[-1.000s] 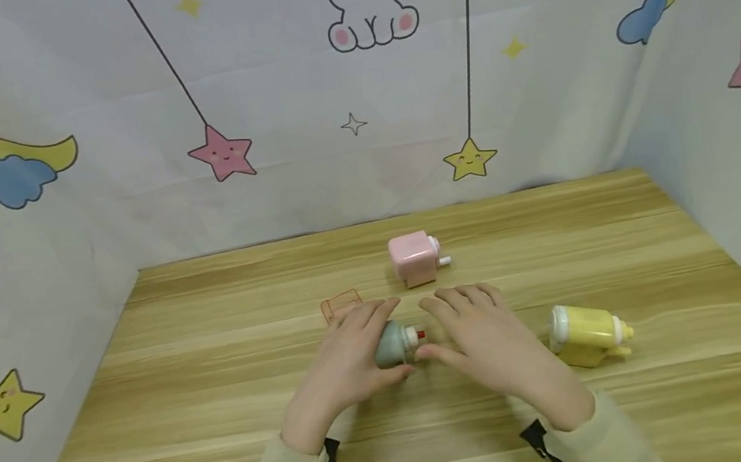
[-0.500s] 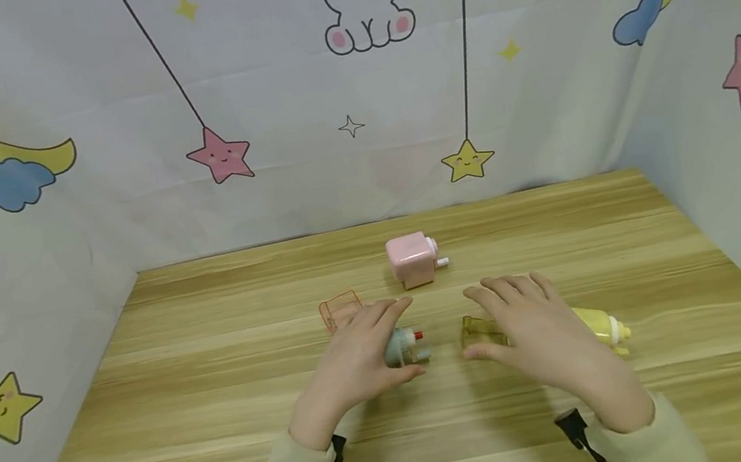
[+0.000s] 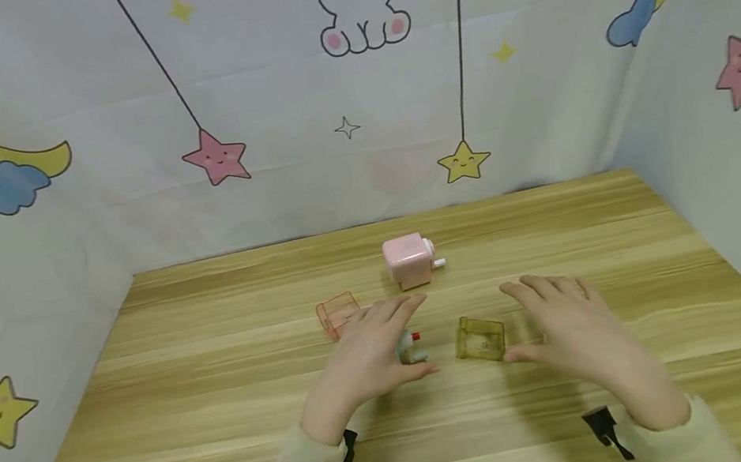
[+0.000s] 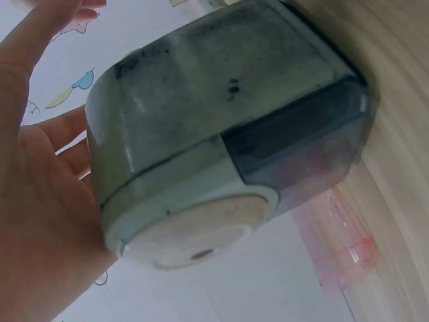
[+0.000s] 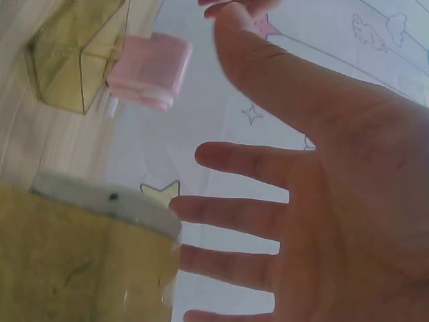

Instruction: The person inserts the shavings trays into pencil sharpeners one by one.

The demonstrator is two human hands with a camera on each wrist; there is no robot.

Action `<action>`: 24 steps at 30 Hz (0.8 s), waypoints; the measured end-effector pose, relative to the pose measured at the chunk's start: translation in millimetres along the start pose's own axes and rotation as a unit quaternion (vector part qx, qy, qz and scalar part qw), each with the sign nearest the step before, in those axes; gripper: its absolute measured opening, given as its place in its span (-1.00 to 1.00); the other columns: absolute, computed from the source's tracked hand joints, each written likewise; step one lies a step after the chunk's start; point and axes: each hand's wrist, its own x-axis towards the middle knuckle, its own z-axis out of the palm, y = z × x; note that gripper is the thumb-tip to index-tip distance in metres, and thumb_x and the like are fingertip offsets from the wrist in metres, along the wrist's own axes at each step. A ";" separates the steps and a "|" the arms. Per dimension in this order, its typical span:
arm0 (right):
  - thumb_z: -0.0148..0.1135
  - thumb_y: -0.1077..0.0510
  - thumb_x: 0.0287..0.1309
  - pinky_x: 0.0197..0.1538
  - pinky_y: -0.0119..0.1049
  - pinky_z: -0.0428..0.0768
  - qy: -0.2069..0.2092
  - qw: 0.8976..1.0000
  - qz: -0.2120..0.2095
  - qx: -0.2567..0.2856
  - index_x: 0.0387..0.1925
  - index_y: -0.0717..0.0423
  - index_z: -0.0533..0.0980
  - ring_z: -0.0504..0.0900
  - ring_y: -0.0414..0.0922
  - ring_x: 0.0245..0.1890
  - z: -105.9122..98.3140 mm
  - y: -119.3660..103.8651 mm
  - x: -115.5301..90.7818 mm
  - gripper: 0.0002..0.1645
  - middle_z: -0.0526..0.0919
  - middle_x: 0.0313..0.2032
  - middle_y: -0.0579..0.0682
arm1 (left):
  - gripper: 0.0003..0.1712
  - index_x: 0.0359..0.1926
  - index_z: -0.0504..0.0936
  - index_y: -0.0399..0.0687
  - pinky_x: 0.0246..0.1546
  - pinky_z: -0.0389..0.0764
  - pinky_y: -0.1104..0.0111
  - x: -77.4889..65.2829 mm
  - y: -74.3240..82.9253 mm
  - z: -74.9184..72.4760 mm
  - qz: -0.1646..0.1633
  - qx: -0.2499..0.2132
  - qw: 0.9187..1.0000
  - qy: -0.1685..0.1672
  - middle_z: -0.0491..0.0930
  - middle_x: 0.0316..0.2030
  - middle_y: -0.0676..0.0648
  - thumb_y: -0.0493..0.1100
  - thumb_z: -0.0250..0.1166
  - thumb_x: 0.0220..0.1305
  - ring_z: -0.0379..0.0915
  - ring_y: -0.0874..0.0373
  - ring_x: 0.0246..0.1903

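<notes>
My left hand [image 3: 369, 355] arches over a grey-green crank pencil sharpener [image 3: 405, 347]; most of its body is hidden in the head view. In the left wrist view, the palm and spread fingers lie alongside that sharpener [image 4: 201, 100], whose round end faces the camera. My right hand [image 3: 574, 324] is spread to the right, its fingers straight and apart in the right wrist view. It covers a yellow sharpener [image 5: 80, 261] in the head view. By my right thumb lies a clear yellow shavings drawer [image 3: 482, 339].
A pink crank pencil sharpener [image 3: 409, 260] stands farther back on the wooden table [image 3: 225, 412]. Behind my left fingers lies a clear reddish drawer [image 3: 338, 314]. Printed white cloth [image 3: 307, 192] encloses the back and sides.
My right hand has moved rightward, away from the left one, uncovering the yellow drawer and hiding the yellow sharpener. My left hand has shifted slightly right over the grey-green sharpener.
</notes>
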 end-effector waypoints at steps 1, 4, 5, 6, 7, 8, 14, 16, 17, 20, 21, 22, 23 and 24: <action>0.17 -0.47 -0.26 0.10 0.43 0.13 -0.007 1.000 0.009 0.000 0.24 0.04 0.21 0.24 0.31 0.09 -1.2 2.4 -1.0 0.08 0.34 0.17 0.28 | 0.03 0.31 0.14 0.08 0.07 0.37 0.00 1.5 1.4 0.1 0.003 0.000 1.000 -0.001 0.36 0.16 0.01 0.35 0.29 -0.15 0.20 0.17 0.11; 0.23 -0.42 -0.28 0.06 0.46 0.13 -0.025 0.999 0.028 0.005 0.26 0.06 0.18 0.22 0.36 0.07 -4.5 9.0 -3.5 0.11 0.31 0.18 0.32 | 0.04 0.31 0.14 0.07 0.07 0.37 0.00 5.7 5.2 0.3 0.010 0.004 1.000 -0.004 0.35 0.17 0.00 0.37 0.28 -0.15 0.19 0.16 0.13; 0.25 -0.41 -0.28 0.05 0.47 0.13 -0.028 0.999 0.031 0.006 0.27 0.06 0.18 0.22 0.37 0.07 -5.3 10.8 -4.0 0.11 0.31 0.18 0.33 | 0.04 0.31 0.14 0.07 0.07 0.37 0.00 6.9 6.4 0.3 0.010 0.006 1.000 -0.006 0.35 0.17 0.00 0.37 0.28 -0.16 0.20 0.16 0.12; 0.25 -0.41 -0.29 0.05 0.48 0.13 -0.031 0.999 0.032 0.005 0.27 0.06 0.17 0.23 0.37 0.06 -5.9 12.4 -4.5 0.11 0.32 0.17 0.33 | 0.04 0.31 0.14 0.08 0.07 0.37 0.01 8.1 7.5 0.3 0.010 0.010 1.000 -0.007 0.35 0.16 0.01 0.39 0.27 -0.16 0.21 0.15 0.11; 0.25 -0.41 -0.28 0.04 0.48 0.13 -0.034 0.999 0.032 0.005 0.27 0.06 0.17 0.23 0.38 0.06 -6.4 13.8 -4.7 0.12 0.32 0.17 0.33 | 0.04 0.31 0.14 0.08 0.07 0.38 0.01 9.2 8.6 0.1 0.010 0.011 1.000 -0.007 0.36 0.16 0.01 0.39 0.27 -0.17 0.22 0.15 0.10; 0.26 -0.40 -0.28 0.04 0.48 0.13 -0.035 0.999 0.032 0.006 0.27 0.07 0.17 0.24 0.37 0.05 -6.9 15.0 -5.2 0.12 0.33 0.16 0.33 | 0.04 0.31 0.14 0.09 0.08 0.37 0.02 10.5 9.7 0.0 0.010 0.013 1.000 -0.009 0.36 0.16 0.01 0.39 0.26 -0.16 0.24 0.15 0.09; 0.29 -0.37 -0.29 0.04 0.46 0.15 -0.043 0.998 0.035 0.005 0.26 0.10 0.19 0.26 0.36 0.03 -10.3 21.6 -8.4 0.11 0.37 0.13 0.32 | 0.02 0.29 0.16 0.06 0.09 0.36 0.03 20.9 16.3 2.0 0.024 0.022 0.999 -0.013 0.35 0.17 -0.01 0.38 0.27 -0.15 0.25 0.16 0.07; 0.28 -0.38 -0.30 0.04 0.46 0.15 -0.047 0.998 0.033 0.006 0.25 0.10 0.20 0.26 0.37 0.03 -10.6 23.5 -8.8 0.11 0.36 0.13 0.33 | 0.02 0.29 0.16 0.04 0.11 0.35 0.05 23.9 18.0 3.7 0.029 0.021 0.999 -0.017 0.34 0.17 -0.02 0.36 0.29 -0.16 0.22 0.15 0.10; 0.29 -0.38 -0.30 0.04 0.46 0.15 -0.049 0.998 0.033 0.007 0.25 0.11 0.20 0.26 0.37 0.03 -10.7 24.4 -9.1 0.11 0.36 0.13 0.32 | 0.02 0.29 0.16 0.02 0.12 0.35 0.07 25.2 18.9 4.6 0.031 0.020 0.999 -0.018 0.34 0.16 -0.03 0.34 0.30 -0.16 0.22 0.13 0.10; 0.29 -0.39 -0.31 0.03 0.46 0.16 -0.050 0.998 0.032 0.007 0.25 0.10 0.20 0.27 0.36 0.03 -10.4 27.2 -9.5 0.12 0.36 0.13 0.32 | 0.03 0.29 0.16 -0.02 0.13 0.36 0.13 28.7 20.9 7.1 0.043 0.019 0.999 -0.018 0.36 0.14 -0.04 0.31 0.32 -0.15 0.23 0.11 0.09; 0.29 -0.38 -0.32 0.03 0.47 0.16 -0.051 0.998 0.031 0.007 0.25 0.10 0.20 0.27 0.37 0.03 -10.5 28.1 -9.5 0.12 0.36 0.13 0.32 | 0.03 0.29 0.16 -0.03 0.13 0.37 0.15 29.8 21.7 7.7 0.048 0.019 0.999 -0.017 0.37 0.13 -0.04 0.31 0.32 -0.15 0.24 0.10 0.07; 0.31 -0.37 -0.32 0.03 0.47 0.16 -0.052 0.998 0.032 0.008 0.25 0.10 0.20 0.27 0.36 0.03 -10.6 29.0 -9.5 0.12 0.36 0.13 0.32 | 0.03 0.29 0.16 -0.05 0.12 0.38 0.17 31.0 22.3 8.5 0.053 0.021 0.998 -0.013 0.38 0.11 -0.05 0.31 0.32 -0.15 0.26 0.10 0.05; 0.32 -0.36 -0.32 0.03 0.47 0.16 -0.053 0.998 0.032 0.009 0.25 0.10 0.20 0.27 0.36 0.03 -10.9 29.7 -9.3 0.12 0.36 0.14 0.32 | 0.04 0.29 0.16 -0.06 0.11 0.39 0.18 32.3 23.1 9.1 0.056 0.022 0.998 -0.012 0.38 0.10 -0.05 0.30 0.33 -0.15 0.27 0.09 0.04; 0.32 -0.36 -0.33 0.03 0.46 0.17 -0.054 0.998 0.033 0.010 0.25 0.10 0.20 0.26 0.37 0.03 -11.3 30.3 -8.9 0.12 0.36 0.14 0.32 | 0.04 0.29 0.16 -0.07 0.10 0.40 0.19 33.5 24.0 9.9 0.060 0.022 0.998 -0.011 0.39 0.09 -0.05 0.29 0.33 -0.15 0.28 0.10 0.03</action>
